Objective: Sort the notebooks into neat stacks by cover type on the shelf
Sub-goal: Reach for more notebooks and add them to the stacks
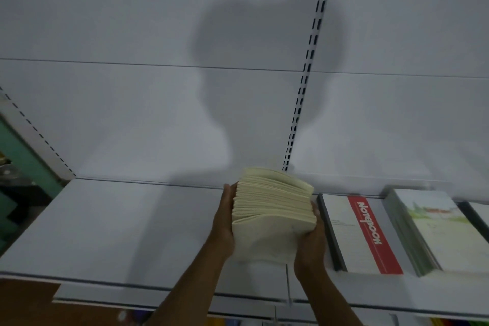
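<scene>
A thick stack of cream-covered notebooks (274, 213) sits between both hands over the white shelf (119, 225), near its middle. My left hand (225, 222) grips the stack's left side, and my right hand (312, 238) grips its right side, fingers wrapped round the edges. Just to the right lies a stack of notebooks with a red "Notebook" band (362, 235). Beyond it is a stack with a pale green illustrated cover (439, 230).
The white back panel carries a slotted upright (304, 82) behind the stack. The left half of the shelf is bare. A lower shelf edge (158, 296) runs below, and a green wall (23, 156) stands at far left. Another notebook edge (479, 213) shows at far right.
</scene>
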A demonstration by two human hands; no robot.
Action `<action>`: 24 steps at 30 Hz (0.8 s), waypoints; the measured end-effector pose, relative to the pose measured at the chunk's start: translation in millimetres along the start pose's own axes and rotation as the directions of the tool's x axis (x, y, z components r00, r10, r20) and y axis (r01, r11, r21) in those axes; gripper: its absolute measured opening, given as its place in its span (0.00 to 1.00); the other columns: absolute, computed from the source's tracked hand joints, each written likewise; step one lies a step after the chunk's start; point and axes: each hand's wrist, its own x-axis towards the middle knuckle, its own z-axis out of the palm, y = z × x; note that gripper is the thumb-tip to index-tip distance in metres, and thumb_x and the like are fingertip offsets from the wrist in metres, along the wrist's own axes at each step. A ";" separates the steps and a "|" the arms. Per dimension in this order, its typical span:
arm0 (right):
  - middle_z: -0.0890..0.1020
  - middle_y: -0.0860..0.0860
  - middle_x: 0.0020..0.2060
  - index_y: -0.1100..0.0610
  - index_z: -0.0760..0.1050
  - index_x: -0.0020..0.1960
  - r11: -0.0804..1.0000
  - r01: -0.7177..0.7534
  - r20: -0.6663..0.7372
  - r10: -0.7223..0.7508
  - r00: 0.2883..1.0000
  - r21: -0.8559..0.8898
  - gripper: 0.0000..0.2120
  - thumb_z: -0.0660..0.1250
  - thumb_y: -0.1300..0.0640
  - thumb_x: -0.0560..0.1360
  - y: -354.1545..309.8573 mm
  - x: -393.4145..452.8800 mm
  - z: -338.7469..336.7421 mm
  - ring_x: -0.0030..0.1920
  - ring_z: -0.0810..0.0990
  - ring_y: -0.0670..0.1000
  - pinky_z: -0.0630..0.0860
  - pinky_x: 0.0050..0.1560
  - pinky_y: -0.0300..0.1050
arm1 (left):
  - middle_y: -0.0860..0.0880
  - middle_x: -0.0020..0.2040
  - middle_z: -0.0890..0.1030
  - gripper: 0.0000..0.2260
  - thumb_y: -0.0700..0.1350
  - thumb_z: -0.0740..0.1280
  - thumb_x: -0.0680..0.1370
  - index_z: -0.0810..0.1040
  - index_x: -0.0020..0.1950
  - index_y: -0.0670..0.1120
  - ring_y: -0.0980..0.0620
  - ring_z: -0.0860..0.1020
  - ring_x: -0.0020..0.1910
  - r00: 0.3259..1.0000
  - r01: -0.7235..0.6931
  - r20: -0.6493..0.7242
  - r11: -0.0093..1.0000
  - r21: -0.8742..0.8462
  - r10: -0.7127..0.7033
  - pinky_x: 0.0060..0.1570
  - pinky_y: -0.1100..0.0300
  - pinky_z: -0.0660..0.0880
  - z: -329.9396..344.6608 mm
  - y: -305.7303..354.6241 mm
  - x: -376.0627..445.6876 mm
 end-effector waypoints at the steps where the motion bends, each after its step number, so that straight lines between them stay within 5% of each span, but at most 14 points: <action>1: 0.83 0.38 0.40 0.47 0.75 0.54 1.000 -0.004 0.010 0.004 1.000 -0.012 0.15 0.50 0.55 0.83 1.7 -0.2 -1.3 0.42 0.81 0.37 0.74 0.42 0.39 | 0.49 0.40 0.85 0.24 0.58 0.53 0.81 0.86 0.42 0.51 0.51 0.83 0.40 1.000 0.012 0.002 1.000 0.004 -0.012 0.41 0.58 0.78 -2.3 -2.2 -0.5; 6: 0.84 0.42 0.41 0.49 0.77 0.50 0.997 -0.041 0.072 0.045 0.996 -0.059 0.15 0.52 0.60 0.83 11.8 -3.0 -12.3 0.41 0.81 0.40 0.72 0.46 0.47 | 0.49 0.37 0.85 0.21 0.59 0.57 0.75 0.87 0.40 0.50 0.53 0.84 0.38 0.999 -0.033 -0.009 0.998 0.057 0.033 0.36 0.62 0.79 -14.2 -8.7 -6.7; 11: 0.84 0.48 0.44 0.54 0.78 0.51 0.997 0.040 0.089 -0.034 0.995 -0.062 0.14 0.54 0.63 0.81 11.4 4.9 -9.4 0.46 0.82 0.47 0.74 0.48 0.47 | 0.46 0.59 0.82 0.23 0.60 0.54 0.77 0.82 0.60 0.51 0.46 0.80 0.59 0.993 -0.093 0.076 0.996 -0.004 0.093 0.56 0.50 0.75 -11.0 -7.4 -19.7; 15: 0.84 0.50 0.47 0.48 0.79 0.52 0.999 0.045 0.088 -0.042 0.995 -0.026 0.16 0.53 0.61 0.81 13.5 7.7 -8.8 0.50 0.82 0.51 0.75 0.51 0.49 | 0.49 0.70 0.73 0.27 0.62 0.48 0.78 0.67 0.73 0.52 0.47 0.71 0.69 0.966 -0.217 0.166 0.971 0.099 0.199 0.65 0.50 0.69 -23.5 -22.9 -34.8; 20: 0.84 0.48 0.40 0.46 0.80 0.44 0.990 0.143 -0.010 -0.142 0.990 0.007 0.20 0.57 0.67 0.79 9.2 6.1 5.6 0.42 0.83 0.47 0.80 0.43 0.40 | 0.48 0.67 0.76 0.27 0.59 0.46 0.78 0.69 0.70 0.49 0.47 0.74 0.67 0.945 -0.324 0.079 0.937 0.127 0.316 0.64 0.51 0.72 -15.4 -34.2 -42.8; 24: 0.84 0.46 0.37 0.47 0.79 0.42 0.989 0.146 -0.040 -0.145 0.989 0.002 0.14 0.60 0.62 0.78 8.9 9.9 8.2 0.40 0.82 0.46 0.78 0.42 0.41 | 0.47 0.55 0.84 0.25 0.57 0.45 0.81 0.80 0.58 0.49 0.49 0.80 0.55 0.924 -0.364 -0.068 0.920 0.144 0.376 0.50 0.59 0.78 -5.5 -27.4 -33.1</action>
